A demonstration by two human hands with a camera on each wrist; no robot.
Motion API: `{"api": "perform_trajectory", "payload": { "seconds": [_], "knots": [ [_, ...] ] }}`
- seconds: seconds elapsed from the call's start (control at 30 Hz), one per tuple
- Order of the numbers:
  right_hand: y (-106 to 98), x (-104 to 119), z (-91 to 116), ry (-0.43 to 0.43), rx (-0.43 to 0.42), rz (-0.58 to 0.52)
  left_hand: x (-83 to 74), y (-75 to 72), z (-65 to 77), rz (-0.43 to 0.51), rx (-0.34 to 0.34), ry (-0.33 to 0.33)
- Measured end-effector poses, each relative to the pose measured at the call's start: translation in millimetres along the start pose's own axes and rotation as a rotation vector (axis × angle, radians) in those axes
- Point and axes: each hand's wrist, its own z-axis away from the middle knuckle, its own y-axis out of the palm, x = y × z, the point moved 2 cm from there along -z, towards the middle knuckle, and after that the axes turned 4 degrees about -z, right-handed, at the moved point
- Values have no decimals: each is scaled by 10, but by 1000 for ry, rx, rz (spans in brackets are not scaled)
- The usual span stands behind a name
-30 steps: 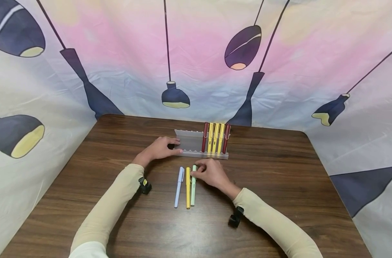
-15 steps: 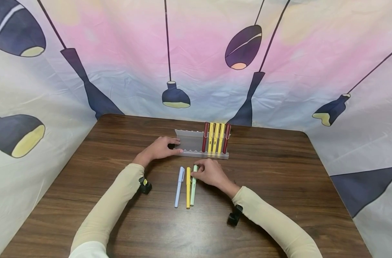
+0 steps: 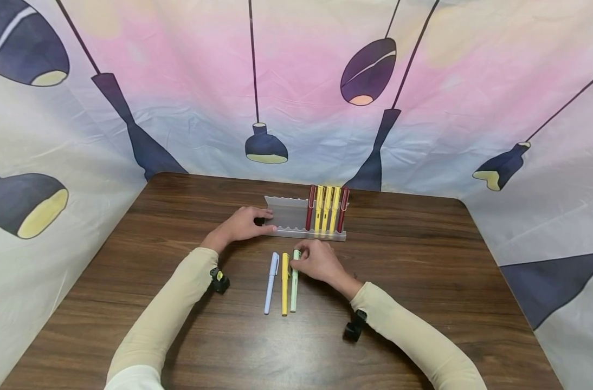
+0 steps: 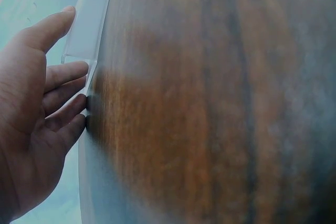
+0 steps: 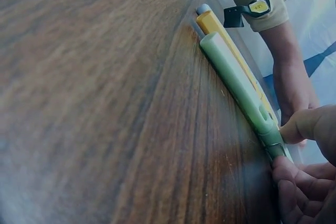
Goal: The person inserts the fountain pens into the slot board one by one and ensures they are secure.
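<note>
My left hand [image 3: 240,223] rests at the left end of a clear plastic pen rack [image 3: 289,234]. In the left wrist view its extended thumb touches the rack's front strip, and the relaxed fingertips [image 4: 79,69] meet the end edge. My right hand [image 3: 321,260] pinches a light green pen [image 3: 294,295] by its capped end, thumb on one side and fingers on the other, as the right wrist view shows. This pen lies on the table beside a yellow pen [image 3: 284,287]. Left of that lies a light blue pen [image 3: 270,287]. All three point roughly toward me.
In the rack's right half stand two dark red pens [image 3: 309,211], one on either side of several yellow pens [image 3: 326,211]. The rack's left slots hold no pens. A printed cloth [image 3: 306,70] hangs behind the brown wooden table [image 3: 423,254].
The light green pen has shifted slightly right, widening its gap from the yellow pen, with my right hand pinching its cap throughout. My left hand and the rack have stayed put.
</note>
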Motion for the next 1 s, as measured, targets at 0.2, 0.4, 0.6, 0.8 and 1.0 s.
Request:
{"api": "perform_trajectory", "payload": {
  "seconds": [0.2,0.4,0.6,0.8,1.0],
  "knots": [
    [-4,-10,-2,21,-7,-2,-5,-7,6,0,4,-5],
    [-39,12,-1,9,-24,0,-23,-20,19,9,6,0],
    [-115,75,18,-10,-33,-23,-13,-19,12,0,4,0],
    [-191,123,35,-3,-45,-78,-25,-26,15,1,7,0],
    [-289,190,42,-19,-93,-116,-34,-25,26,-11,1,18]
  ]
}}
